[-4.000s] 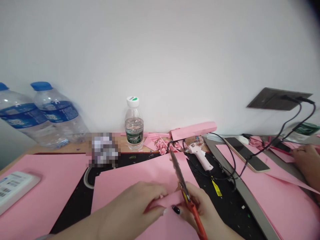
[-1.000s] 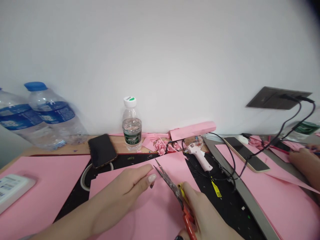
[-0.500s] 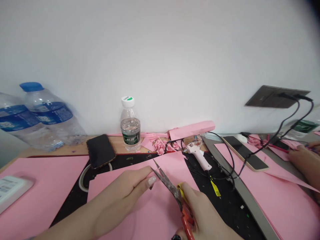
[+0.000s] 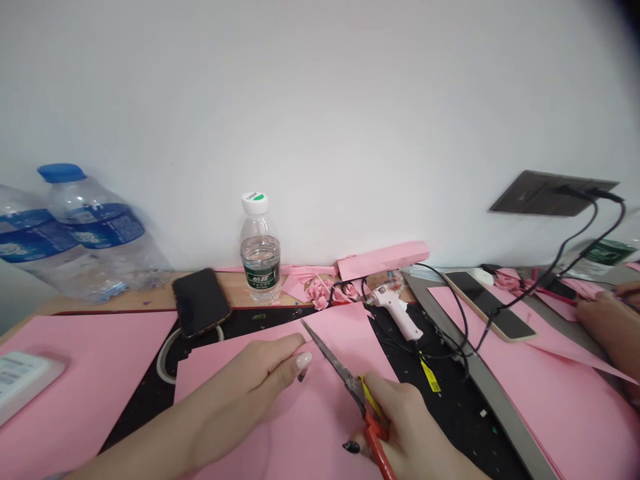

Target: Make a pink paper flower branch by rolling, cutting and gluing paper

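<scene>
My left hand (image 4: 273,367) is closed, thumb pressed to the index finger, on what looks like a small piece of pink paper that blends with the sheet beneath and is mostly hidden by the fingers. In my right hand (image 4: 400,417) are scissors (image 4: 345,377) with red and yellow handles. Their blades are together, tips pointing up and left, just past my left fingertips. Under both hands lies a stack of pink paper sheets (image 4: 310,437) on a black mat (image 4: 450,427).
A glue gun (image 4: 397,313) with its cable lies beyond my right hand, near crumpled pink paper (image 4: 320,292). Behind stand a water bottle (image 4: 261,257) and, leftward, large bottles (image 4: 107,227). A phone (image 4: 201,303) overlaps a tape roll (image 4: 167,353). Another person's hand (image 4: 607,320) is at right.
The scissors' blades have come together from open, and the right thumb and handles have shifted slightly. My left hand stays in nearly the same place.
</scene>
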Demonstrator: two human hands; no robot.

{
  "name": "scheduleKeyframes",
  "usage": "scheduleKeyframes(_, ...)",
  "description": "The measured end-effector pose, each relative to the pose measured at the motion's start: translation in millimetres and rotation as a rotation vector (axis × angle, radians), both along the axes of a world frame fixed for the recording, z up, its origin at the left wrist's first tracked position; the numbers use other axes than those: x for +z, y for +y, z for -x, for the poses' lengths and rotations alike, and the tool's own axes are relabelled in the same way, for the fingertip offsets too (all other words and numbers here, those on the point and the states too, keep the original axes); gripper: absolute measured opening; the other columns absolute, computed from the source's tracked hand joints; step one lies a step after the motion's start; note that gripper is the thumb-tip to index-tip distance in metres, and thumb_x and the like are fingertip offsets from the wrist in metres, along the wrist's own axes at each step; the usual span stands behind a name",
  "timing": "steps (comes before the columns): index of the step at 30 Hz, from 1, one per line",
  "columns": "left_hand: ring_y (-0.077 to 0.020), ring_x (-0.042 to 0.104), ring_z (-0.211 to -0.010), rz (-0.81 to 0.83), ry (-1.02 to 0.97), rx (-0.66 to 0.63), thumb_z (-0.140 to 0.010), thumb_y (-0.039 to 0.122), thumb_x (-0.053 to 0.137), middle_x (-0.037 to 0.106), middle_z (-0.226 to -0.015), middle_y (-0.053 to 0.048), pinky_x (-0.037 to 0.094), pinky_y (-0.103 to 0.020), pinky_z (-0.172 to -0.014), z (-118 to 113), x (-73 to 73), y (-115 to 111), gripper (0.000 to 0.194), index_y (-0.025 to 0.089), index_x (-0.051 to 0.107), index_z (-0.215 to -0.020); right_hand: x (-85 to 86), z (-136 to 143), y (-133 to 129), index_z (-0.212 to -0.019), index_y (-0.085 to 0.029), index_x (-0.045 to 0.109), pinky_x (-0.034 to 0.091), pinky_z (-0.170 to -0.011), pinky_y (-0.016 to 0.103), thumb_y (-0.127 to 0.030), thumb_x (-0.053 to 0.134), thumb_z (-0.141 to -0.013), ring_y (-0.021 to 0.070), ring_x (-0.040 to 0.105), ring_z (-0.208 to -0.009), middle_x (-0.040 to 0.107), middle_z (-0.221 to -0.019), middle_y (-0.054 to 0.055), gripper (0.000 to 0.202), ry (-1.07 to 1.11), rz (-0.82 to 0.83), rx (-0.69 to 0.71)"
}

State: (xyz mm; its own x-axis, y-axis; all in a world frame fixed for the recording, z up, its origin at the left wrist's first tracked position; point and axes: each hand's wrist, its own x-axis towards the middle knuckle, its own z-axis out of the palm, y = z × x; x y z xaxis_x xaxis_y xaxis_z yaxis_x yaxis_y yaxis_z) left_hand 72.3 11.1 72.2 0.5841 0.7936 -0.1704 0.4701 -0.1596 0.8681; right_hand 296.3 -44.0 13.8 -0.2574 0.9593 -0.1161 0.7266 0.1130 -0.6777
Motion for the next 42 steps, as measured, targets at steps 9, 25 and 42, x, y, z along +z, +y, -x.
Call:
scheduleKeyframes(9,-0.0164,0.046,-0.072,-0.049,0.052,0.077,-0.095,0.049,0.028,0.049,-0.075,0.002,0.039,-0.026,-0.066,4,-3.8,4,0.038,0.022,0.047,-0.077,-2.4,-12,2,-0.080,-0.024,0.032,0.026,-0.047,0.023,-0.035,0.059,-0.069,0.0114,0.032,-0.053,0.040,-0.063,-0.006,0.031,0.078,-0.150,-0.014)
scheduleKeyframes(25,-0.0197,0.054,-0.089,-0.050,-0.065,0.082,-0.096,0.043,0.031,0.063,-0.090,0.000,0.044,-0.027,-0.079,-6,-0.8,-3,0.032,0.023,0.053,-0.085,11.0,3,2,-0.071,-0.024,0.028,0.020,-0.045,0.022,-0.022,0.068,-0.053,0.0104,0.030,-0.053,0.036,-0.060,-0.008,0.044,-0.050,-0.004,-0.001)
scheduleKeyframes(42,-0.0207,0.054,-0.089,-0.072,-0.055,0.034,-0.097,0.042,0.031,0.063,-0.096,-0.001,0.045,-0.029,-0.081,-3,-5.0,0,0.031,0.023,0.056,-0.095,12.6,3,1,-0.070,-0.024,0.029,0.021,-0.045,0.021,-0.020,0.074,-0.050,0.0096,0.028,-0.053,0.037,-0.060,-0.009,0.049,-0.040,0.042,-0.020)
